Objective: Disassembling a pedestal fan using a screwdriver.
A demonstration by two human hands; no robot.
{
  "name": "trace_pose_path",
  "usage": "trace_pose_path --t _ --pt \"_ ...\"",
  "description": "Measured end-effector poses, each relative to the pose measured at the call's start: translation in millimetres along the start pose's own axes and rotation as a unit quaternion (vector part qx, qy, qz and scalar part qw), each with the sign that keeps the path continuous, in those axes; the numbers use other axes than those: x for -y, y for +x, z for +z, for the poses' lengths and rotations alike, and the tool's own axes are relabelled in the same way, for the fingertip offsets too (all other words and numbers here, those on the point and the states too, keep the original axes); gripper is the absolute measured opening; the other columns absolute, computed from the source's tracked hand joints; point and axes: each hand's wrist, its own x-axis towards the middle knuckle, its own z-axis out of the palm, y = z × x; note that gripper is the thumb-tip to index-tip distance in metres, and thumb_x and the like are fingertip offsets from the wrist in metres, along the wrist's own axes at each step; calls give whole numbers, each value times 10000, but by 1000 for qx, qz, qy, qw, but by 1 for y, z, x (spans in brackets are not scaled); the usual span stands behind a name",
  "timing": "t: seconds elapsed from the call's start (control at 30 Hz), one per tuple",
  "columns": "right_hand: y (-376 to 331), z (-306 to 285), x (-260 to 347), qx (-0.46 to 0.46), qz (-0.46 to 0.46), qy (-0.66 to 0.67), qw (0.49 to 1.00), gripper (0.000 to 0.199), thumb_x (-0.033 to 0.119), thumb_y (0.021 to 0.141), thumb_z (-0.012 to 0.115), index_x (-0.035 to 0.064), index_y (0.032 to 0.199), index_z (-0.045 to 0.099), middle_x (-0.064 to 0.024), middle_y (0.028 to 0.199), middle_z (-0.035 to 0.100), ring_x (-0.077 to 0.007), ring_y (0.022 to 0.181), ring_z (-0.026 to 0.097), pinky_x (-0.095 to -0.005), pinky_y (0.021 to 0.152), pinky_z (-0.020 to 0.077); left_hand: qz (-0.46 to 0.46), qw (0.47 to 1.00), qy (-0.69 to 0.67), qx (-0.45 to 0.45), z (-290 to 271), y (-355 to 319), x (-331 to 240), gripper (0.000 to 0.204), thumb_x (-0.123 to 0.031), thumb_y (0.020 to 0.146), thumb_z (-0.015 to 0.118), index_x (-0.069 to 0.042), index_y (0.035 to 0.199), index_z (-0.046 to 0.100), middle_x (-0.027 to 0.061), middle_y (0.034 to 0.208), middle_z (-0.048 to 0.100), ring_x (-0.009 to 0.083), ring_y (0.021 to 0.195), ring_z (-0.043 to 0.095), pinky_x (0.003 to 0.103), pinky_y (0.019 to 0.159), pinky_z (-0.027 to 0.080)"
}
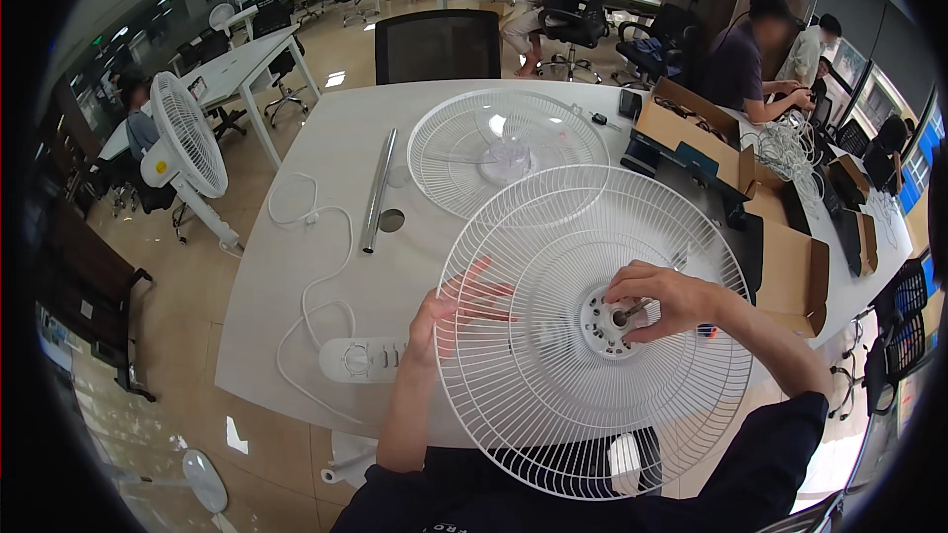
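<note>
A round white wire fan grille (533, 405) is held up in front of me, over the near part of the table. My left hand (427, 324) grips its left rim, with fingers spread behind the wires. At the white hub (597, 331), my right hand (673, 298) pinches a short metallic shaft-like piece (634, 310) in the middle. Behind lies a second grille-like ring (432, 153) with a clear fan blade (506, 160). Left of it rest a chrome tube (380, 192) and a white control box (358, 359) with its white cord (308, 296).
Open cardboard boxes (795, 271), dark flat devices (681, 183) and a heap of white cables (787, 150) crowd the right side. A white standing fan (188, 138) is at the left. An office chair (437, 46) faces the table. People sit at the right.
</note>
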Motion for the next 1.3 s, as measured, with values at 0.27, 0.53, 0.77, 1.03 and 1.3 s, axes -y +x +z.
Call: trace_pose_path --t 0.27,0.53,0.77,1.03,1.3 --pt "-4 29 49 -132 275 -145 941 625 454 784 868 -89 989 637 -211 1039 640 -328 927 670 -387 793 582 13 1000 -17 14 0 0 5 834 -313 886 454 114 1560 211 359 1363 538 441 1247 578 582 1044 487" --pt "-4 49 44 -228 200 -98 948 553 364 763 888 -71 975 619 -191 975 642 -288 806 688 -354 721 579 22 999 -37 22 0 4 2 824 -313 904 434 99 1572 187 348 1371 537 434 1215 603 549 1036 494" --pt "-16 61 17 -267 91 -107 954 544 202 713 908 -47 1080 594 -184 1017 611 -293 858 673 -365 735 581 53 997 -44 24 -13 7 17 699 -195 948 445 108 1551 260 282 1368 582 345 1201 630 445 1026 517" --pt "-8 10 4 -76 -11 -47 996 598 154 744 897 -11 1254 632 -164 1191 609 -326 1131 601 -399 961 534 32 998 -48 38 -8 4 11 695 -198 952 440 128 1540 264 269 1356 598 312 1172 648 411 1024 529" --pt "-11 31 45 -171 194 -83 962 565 331 747 904 -68 1067 664 -184 1017 657 -303 957 669 -397 808 555 38 997 -44 49 -1 6 8 705 -227 958 426 117 1549 254 270 1350 598 333 1152 654 431 1012 532"
